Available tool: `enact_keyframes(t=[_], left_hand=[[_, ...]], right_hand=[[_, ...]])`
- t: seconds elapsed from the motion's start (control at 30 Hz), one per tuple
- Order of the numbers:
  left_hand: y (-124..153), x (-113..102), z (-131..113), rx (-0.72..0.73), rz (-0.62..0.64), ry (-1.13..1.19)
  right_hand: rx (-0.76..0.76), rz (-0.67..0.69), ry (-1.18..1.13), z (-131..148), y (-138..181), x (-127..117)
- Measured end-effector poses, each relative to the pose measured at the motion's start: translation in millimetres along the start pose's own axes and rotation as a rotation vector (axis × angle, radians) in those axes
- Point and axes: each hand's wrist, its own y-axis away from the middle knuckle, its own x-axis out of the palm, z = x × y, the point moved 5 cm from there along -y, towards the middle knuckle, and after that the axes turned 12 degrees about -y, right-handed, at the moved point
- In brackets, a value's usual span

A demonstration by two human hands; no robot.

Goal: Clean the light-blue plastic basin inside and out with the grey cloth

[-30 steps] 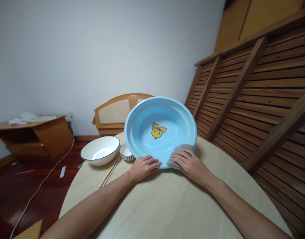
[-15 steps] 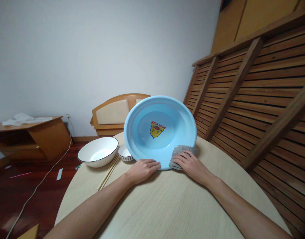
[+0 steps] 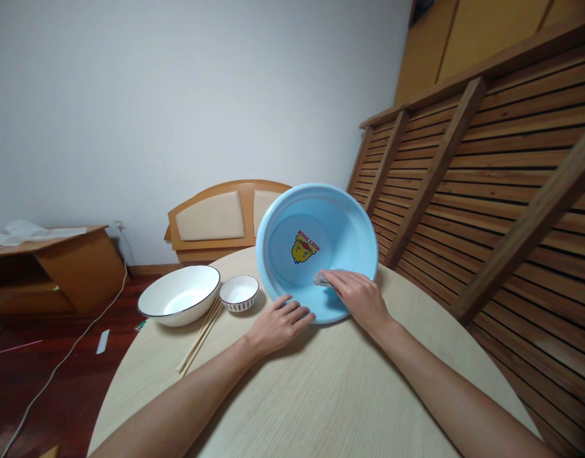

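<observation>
A light blue plastic basin (image 3: pixel 349 222) with a yellow cartoon duck printed on its bottom stands on the round wooden table (image 3: pixel 321 394). My left hand (image 3: pixel 279 323) grips the basin's near rim, fingers curled over it. My right hand (image 3: pixel 358 294) lies inside the basin and presses a grey cloth (image 3: pixel 321 278) against the inner wall; only a corner of the cloth shows past my fingers.
Left of the basin sit a small patterned bowl (image 3: pixel 239 293), a large white bowl (image 3: pixel 179 295) and a pair of chopsticks (image 3: pixel 199 338). A wooden chair back (image 3: pixel 216 219) stands behind the table. Slatted wooden frames (image 3: pixel 487 191) lean at the right. A low cabinet (image 3: pixel 53 267) stands at the left.
My right hand has slid the grey cloth from the basin's near rim up into its inside. The view has shifted a little to the right. My left hand stays on the rim.
</observation>
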Motion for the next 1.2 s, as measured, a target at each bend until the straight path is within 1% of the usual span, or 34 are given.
enact_keyframes(t=[0.07, 0.13, 0.17, 0.23, 0.37, 0.53, 0.6, 0.63, 0.73, 0.83, 1.0, 1.1, 1.2], left_hand=[[0.4, -0.3, -0.7, 0.0, 0.01, 0.001], [1.7, -0.3, 0.1, -0.011, 0.022, 0.002], [2.5, -0.3, 1.1, -0.021, 0.025, 0.002], [4.2, -0.2, 3.5, -0.039, 0.019, 0.007], [7.5, -0.9, 9.9, -0.101, -0.03, 0.016], [13.6, -10.3, 21.6, -0.271, -0.126, -0.033], [17.2, -14.9, 27.5, -0.312, -0.131, -0.058], [19.0, -16.1, 30.7, -0.317, -0.112, -0.064], [24.6, -16.5, 40.0, -0.264, -0.061, -0.079], [30.8, -11.7, 47.3, -0.213, -0.042, -0.085], [37.4, -1.4, 43.7, -0.166, -0.11, -0.074], [36.7, 1.0, 40.8, -0.199, -0.194, -0.079], [31.5, 2.4, 42.1, -0.233, -0.246, -0.075]], right_hand=[[0.035, 0.083, -0.051, 2.2, -3.3, 8.2], [0.055, 0.193, -0.127, 5.1, 0.7, 20.9], [0.04, 0.239, -0.174, 7.6, 4.7, 27.0], [-0.017, 0.283, -0.267, 12.9, 13.8, 35.1], [-0.086, 0.289, -0.341, 12.7, 27.4, 41.2], [-0.184, 0.306, -0.297, 4.3, 35.1, 49.4], [-0.197, 0.315, -0.276, 1.5, 37.3, 52.5], [-0.204, 0.319, -0.267, 0.7, 38.3, 53.5], [-0.215, 0.335, -0.247, -0.4, 40.2, 54.9], [-0.201, 0.363, -0.243, 0.3, 41.4, 55.6], [-0.154, 0.364, -0.299, 9.3, 44.5, 53.6], [-0.127, 0.345, -0.324, 18.8, 44.3, 51.9], [-0.092, 0.287, -0.29, 27.3, 37.5, 47.4]])
